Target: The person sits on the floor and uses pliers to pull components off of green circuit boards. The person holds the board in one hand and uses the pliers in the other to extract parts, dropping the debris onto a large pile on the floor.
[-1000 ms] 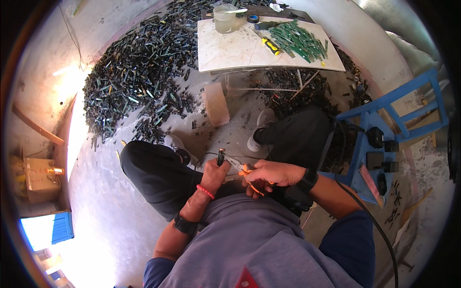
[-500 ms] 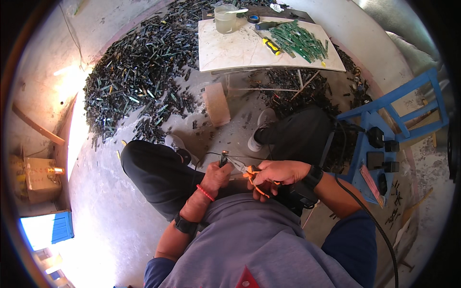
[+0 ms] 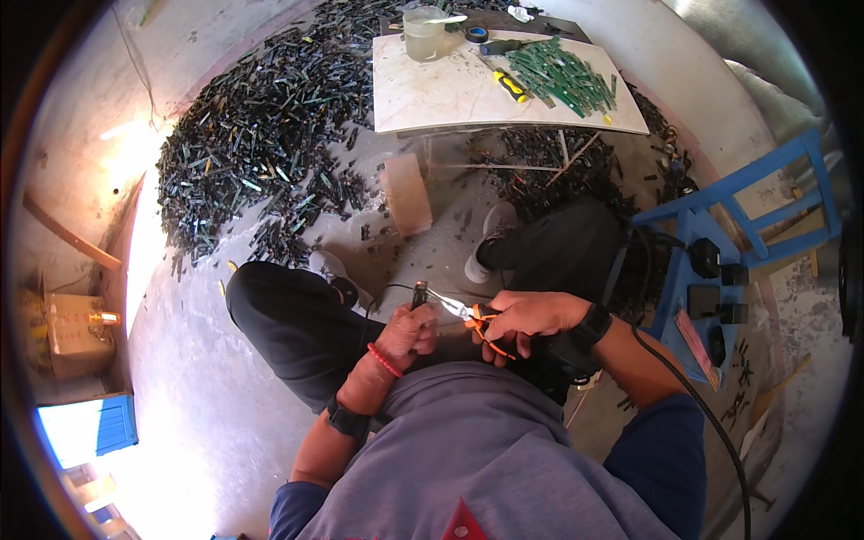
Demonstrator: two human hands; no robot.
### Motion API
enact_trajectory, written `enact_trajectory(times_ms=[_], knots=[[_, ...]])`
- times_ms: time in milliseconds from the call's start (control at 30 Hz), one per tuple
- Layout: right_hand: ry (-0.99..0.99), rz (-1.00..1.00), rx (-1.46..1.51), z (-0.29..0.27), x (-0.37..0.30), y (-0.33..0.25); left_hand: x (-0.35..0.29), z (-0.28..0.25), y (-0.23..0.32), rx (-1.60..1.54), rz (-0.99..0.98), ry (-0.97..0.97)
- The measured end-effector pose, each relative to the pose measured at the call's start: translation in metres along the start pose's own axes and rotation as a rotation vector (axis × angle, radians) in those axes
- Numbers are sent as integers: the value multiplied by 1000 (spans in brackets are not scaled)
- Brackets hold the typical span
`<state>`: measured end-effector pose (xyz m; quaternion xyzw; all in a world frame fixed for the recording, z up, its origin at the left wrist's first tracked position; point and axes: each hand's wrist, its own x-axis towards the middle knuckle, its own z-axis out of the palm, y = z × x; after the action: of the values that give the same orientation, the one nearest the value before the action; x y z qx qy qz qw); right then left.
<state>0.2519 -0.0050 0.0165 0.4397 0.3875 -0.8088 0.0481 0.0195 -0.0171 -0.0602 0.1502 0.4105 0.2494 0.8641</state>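
My left hand [image 3: 408, 334] is closed around a small dark strip [image 3: 419, 294], whose upper end sticks up above the fingers. It resembles the dark strips heaped on the floor. In my right hand [image 3: 531, 322] are long-nose pliers [image 3: 454, 307] with orange and black handles. Their silvery jaws point left, and the tip lies at or close by the strip's upper end; whether it grips the strip is too small to tell. Both hands are over my lap, in front of my waist.
Ahead stands a white-topped table [image 3: 423, 103] with green strips [image 3: 567, 79], a yellow-black screwdriver [image 3: 510, 86], blue tape [image 3: 476, 34] and a cup [image 3: 423, 40]. Dark strips [image 3: 261, 135] pile up at the left. A cardboard piece [image 3: 408, 195] lies on the floor. A blue chair [image 3: 684, 270] bears black blocks.
My right hand has shifted slightly right and up, and the pliers' handles have turned. More of the bright jaws shows. The left hand has barely moved and still holds the strip.
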Motion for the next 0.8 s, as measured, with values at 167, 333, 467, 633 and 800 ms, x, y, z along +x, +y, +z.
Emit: enact_trajectory(times_ms=[167, 333, 467, 633, 800], knots=[[-30, 28, 39, 5, -1, -3, 4, -2, -2, 36, 22, 54], [-35, 44, 71, 5, 3, -2, 4, -1, -2, 105, 27, 104], [-58, 58, 58, 4, 3, -6, 4, -1, -3, 141, 57, 107], [-49, 70, 57, 3, 4, -7, 5, 1, -4, 190, 64, 139], [-36, 66, 45, 3, 9, -4, 4, 2, -3, 238, 64, 172]])
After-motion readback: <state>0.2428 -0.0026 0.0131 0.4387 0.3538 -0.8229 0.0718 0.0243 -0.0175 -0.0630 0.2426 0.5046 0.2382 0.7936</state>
